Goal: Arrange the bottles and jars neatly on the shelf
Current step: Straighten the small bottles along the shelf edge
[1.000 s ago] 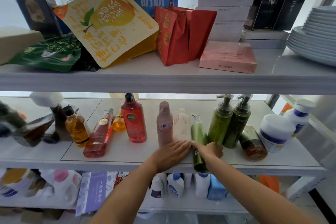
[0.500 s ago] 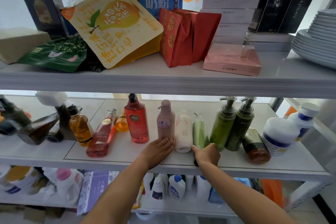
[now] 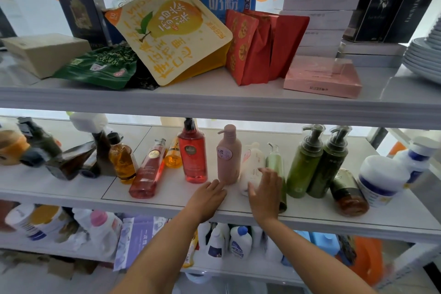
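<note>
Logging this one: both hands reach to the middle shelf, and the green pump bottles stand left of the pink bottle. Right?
Wrong side: in the head view the green pump bottles stand right of the pink bottle. The left hand and right hand do reach to the middle shelf.

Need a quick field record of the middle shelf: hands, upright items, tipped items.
left hand: open, flat on the shelf beside the pink bottle
right hand: open, fingers spread before the white bottle and pale green bottle; contact unclear
upright: tall red bottle, pink bottle, olive pump bottle, dark green pump bottle
lying: slim red bottle, brown jar
</note>
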`<state>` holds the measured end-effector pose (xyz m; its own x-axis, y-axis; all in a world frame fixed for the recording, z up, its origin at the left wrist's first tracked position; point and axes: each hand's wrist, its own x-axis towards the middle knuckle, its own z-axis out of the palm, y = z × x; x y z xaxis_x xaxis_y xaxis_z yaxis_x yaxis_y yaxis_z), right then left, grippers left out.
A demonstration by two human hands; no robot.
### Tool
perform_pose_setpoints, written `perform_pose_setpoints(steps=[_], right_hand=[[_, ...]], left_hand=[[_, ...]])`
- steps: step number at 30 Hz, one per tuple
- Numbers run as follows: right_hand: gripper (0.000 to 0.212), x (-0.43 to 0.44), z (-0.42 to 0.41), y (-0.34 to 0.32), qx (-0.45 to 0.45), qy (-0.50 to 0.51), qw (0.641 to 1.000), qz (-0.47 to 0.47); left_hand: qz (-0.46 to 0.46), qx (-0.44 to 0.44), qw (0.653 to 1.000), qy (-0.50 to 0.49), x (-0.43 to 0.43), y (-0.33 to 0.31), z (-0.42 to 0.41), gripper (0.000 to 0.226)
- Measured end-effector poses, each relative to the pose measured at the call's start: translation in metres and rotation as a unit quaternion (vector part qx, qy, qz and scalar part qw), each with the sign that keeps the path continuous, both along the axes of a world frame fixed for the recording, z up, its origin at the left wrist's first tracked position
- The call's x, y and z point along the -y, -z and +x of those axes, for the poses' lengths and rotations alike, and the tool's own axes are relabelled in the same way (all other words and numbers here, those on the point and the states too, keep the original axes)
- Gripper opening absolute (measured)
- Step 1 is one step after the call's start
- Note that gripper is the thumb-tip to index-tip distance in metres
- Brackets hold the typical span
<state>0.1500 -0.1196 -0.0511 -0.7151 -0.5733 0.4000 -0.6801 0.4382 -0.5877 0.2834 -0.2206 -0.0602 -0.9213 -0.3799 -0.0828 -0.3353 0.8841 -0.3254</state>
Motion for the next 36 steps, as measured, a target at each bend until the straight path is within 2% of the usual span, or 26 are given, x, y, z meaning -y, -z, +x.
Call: perform_pose_setpoints(steps=[2,4,7,12,14,17,19,25,28,30,32,34,36], right_hand=[[0.033,0.005,0.016,-0.003,-0.013,-0.077,0.997,-0.009],[0.026,0.01,0.033,-0.005,0.013,-0.164,0.986,0.014],[0.033,0.02,0.06,-0.007,0.072,-0.259,0.962,0.042],[0.044,0.044,0.1,-0.007,0.101,-0.321,0.937,0.099],[0.044,0.061,0.114,-0.009,0.13,-0.308,0.936,0.109],[0.037,0.091,0.133,-0.01,0.217,-0.223,0.947,0.075],[0.037,0.108,0.143,-0.007,0.281,-0.171,0.942,0.07],[0.043,0.147,0.167,-0.004,0.452,-0.078,0.887,0.058],[0.036,0.162,0.176,-0.004,0.518,-0.064,0.851,0.054],[0.025,0.166,0.185,-0.005,0.525,-0.069,0.845,0.076],[0.004,0.169,0.196,-0.006,0.531,-0.073,0.837,0.109],[0.02,0.175,0.203,-0.008,0.507,-0.082,0.846,0.144],[0.02,0.181,0.207,-0.01,0.47,-0.096,0.86,0.17]], left_hand=[[0.011,-0.016,0.999,-0.039,-0.005,-0.003,0.014,0.048],[0.017,-0.033,0.995,-0.088,-0.009,-0.005,0.03,0.044],[0.017,-0.079,0.982,-0.171,-0.008,-0.012,0.054,0.042],[-0.011,-0.159,0.959,-0.233,0.026,-0.031,0.071,0.04],[-0.014,-0.168,0.956,-0.24,0.048,-0.036,0.077,0.042],[0.004,-0.168,0.957,-0.236,0.081,-0.037,0.089,0.045],[0.02,-0.172,0.956,-0.236,0.1,-0.032,0.094,0.045],[0.126,-0.19,0.929,-0.293,0.138,-0.016,0.099,0.064],[0.136,-0.183,0.939,-0.256,0.155,-0.016,0.094,0.071],[0.14,-0.153,0.953,-0.221,0.164,-0.015,0.09,0.08],[0.151,-0.123,0.96,-0.199,0.168,-0.015,0.087,0.081],[0.155,-0.097,0.966,-0.183,0.168,-0.015,0.085,0.079],[0.147,-0.092,0.969,-0.177,0.17,-0.014,0.084,0.071]])
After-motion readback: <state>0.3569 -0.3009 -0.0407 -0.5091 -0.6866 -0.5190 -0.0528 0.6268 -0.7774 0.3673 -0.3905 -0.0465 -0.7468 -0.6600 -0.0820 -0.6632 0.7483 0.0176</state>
